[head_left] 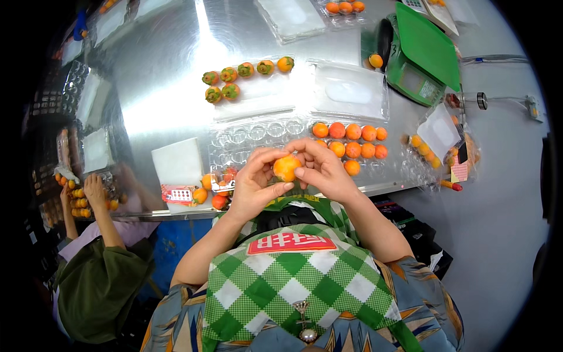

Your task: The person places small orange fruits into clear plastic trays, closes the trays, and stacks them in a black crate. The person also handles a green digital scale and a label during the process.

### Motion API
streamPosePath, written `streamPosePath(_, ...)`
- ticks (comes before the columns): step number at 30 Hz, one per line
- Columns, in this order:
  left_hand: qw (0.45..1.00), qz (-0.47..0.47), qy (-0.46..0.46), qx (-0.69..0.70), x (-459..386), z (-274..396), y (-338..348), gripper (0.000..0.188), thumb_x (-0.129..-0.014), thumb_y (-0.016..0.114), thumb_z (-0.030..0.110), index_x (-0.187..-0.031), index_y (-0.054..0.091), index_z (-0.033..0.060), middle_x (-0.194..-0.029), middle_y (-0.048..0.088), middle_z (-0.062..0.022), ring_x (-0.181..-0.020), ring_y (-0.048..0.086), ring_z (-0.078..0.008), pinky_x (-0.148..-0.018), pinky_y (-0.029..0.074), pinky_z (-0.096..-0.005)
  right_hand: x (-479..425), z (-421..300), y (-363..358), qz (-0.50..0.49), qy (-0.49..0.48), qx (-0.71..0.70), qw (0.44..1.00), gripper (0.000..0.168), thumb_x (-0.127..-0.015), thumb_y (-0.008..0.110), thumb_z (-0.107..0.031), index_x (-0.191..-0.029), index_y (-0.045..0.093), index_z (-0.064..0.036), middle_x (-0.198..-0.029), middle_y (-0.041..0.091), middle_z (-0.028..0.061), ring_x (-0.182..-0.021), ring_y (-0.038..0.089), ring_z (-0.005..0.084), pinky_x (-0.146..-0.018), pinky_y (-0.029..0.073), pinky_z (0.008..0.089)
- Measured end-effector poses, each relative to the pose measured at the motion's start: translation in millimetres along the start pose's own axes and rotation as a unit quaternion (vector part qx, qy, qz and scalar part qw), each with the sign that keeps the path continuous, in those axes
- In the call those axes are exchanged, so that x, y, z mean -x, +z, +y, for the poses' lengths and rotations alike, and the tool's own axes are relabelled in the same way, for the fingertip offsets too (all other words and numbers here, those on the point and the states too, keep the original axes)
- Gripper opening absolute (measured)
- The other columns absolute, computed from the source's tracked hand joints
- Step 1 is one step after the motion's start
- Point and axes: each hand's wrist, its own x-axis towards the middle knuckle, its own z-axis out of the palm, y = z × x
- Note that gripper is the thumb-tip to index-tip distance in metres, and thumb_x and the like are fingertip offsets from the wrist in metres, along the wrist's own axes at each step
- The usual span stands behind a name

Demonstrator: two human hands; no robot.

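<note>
In front of my apron, a small orange persimmon (286, 168) is held between both hands. The fingertips of my left hand (257, 180) touch its left and upper side, while the thumb of my right hand (324, 170) presses its right side. Beneath and beyond the hands lies an open clear plastic tray (257, 130); its left cups hold no fruit where visible. Rows of persimmons (353, 131) fill many cups to the right, partly covered by my right hand. Farther out, several persimmons with green calyxes (229, 74) rest on a white-lined tray (259, 94).
A stack of lined trays (347, 90) stands beside a green scale (424, 53) at right. White pads (178, 160), a printed label card (178, 194) and loose persimmons (200, 196) lie near the steel table's front edge. At left, a co-worker's hands (94, 191) work over fruit.
</note>
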Motion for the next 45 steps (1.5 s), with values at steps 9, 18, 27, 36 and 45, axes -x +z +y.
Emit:
streamPosePath(9,0.999,-0.025,0.031,0.02,8.2,1.6,3.2,0.05,-0.073,0.068,-0.008,-0.118,0.05,0.0015,-0.117,0.043,-0.0064,-0.112,0.047,-0.0174,-0.096,0.042,-0.0316,14.4,-10.7,13.6,0.025,-0.013,0.051,0.998,0.028,-0.082,0.053,-0.002,-0.11,0.05,-0.001,-0.072,0.046,-0.0034,-0.059,0.042,0.0017,-0.051,0.036,0.0174)
streamPosePath(18,1.0,-0.002,0.021,-0.019,18.7,-0.1,3.1,0.052,-0.073,0.068,-0.006,-0.12,0.049,0.0028,-0.117,0.042,-0.0052,-0.11,0.048,-0.0178,-0.096,0.042,-0.0313,16.8,-0.6,18.8,0.022,0.003,0.138,0.99,0.031,-0.083,0.055,-0.008,-0.113,0.049,-0.002,-0.083,0.055,0.0008,-0.065,0.05,0.004,-0.057,0.042,0.019)
streamPosePath(27,0.856,0.22,0.1,-0.457,-58.1,16.6,-80.8,0.04,-0.071,0.069,0.005,-0.11,0.059,0.007,-0.1,0.057,-0.0082,-0.09,0.056,-0.0195,-0.081,0.044,-0.0311,13.9,10.3,0.6,0.006,0.043,-0.359,0.932,0.034,-0.09,0.042,-0.032,-0.107,0.05,-0.004,-0.087,0.057,0.0114,-0.07,0.058,0.0197,-0.06,0.049,0.0308)
streamPosePath(36,0.705,0.262,0.096,-0.652,-102.5,-19.3,-147.5,0.044,-0.068,0.072,0.006,-0.109,0.06,0.0124,-0.106,0.053,-0.0093,-0.099,0.051,-0.0268,-0.085,0.043,-0.0379,11.0,9.2,14.1,0.032,0.092,-0.253,0.963,0.027,-0.092,0.037,-0.012,-0.118,0.039,-0.006,-0.101,0.052,0.0121,-0.079,0.057,0.018,-0.064,0.048,0.0261)
streamPosePath(45,0.976,0.183,-0.055,0.107,-38.9,2.7,-77.6,0.044,-0.082,0.057,0.002,-0.125,0.045,0.0019,-0.112,0.056,-0.0128,-0.103,0.056,-0.0225,-0.09,0.044,-0.0336,15.6,0.9,20.9,0.085,-0.032,0.069,0.993,0.048,-0.075,0.058,0.001,-0.121,0.046,-0.004,-0.103,0.052,0.003,-0.085,0.052,0.0061,-0.07,0.045,0.0204)
